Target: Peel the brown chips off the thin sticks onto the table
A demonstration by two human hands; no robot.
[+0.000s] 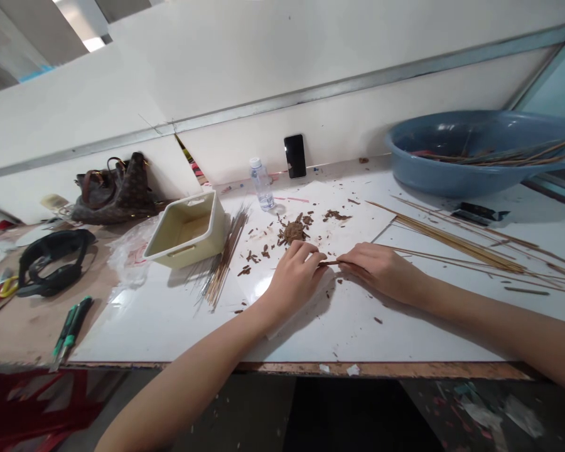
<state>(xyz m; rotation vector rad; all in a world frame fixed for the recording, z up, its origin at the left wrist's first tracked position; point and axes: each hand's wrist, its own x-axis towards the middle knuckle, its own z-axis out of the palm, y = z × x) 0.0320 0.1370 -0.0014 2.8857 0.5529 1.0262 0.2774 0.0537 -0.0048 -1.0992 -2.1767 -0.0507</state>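
My left hand (295, 271) and my right hand (379, 269) rest on the white tabletop (179, 314), their fingertips meeting around a thin brown-coated stick (330, 263) that lies flat between them. Both hands are curled in a pinch on it. Just beyond my left hand sits a small lump of brown paste (293, 231) with crumbs scattered around. A bundle of bare thin sticks (223, 260) lies to the left, beside a cream plastic tub (189, 230). Longer bamboo sticks (456, 242) fan out to the right of my right hand.
A blue basin (475, 150) with sticks stands at the back right. A water bottle (262, 182) and a black phone (295, 156) stand by the wall. A brown handbag (113, 190), a black strap (51, 260) and green-handled tools (70, 326) lie left.
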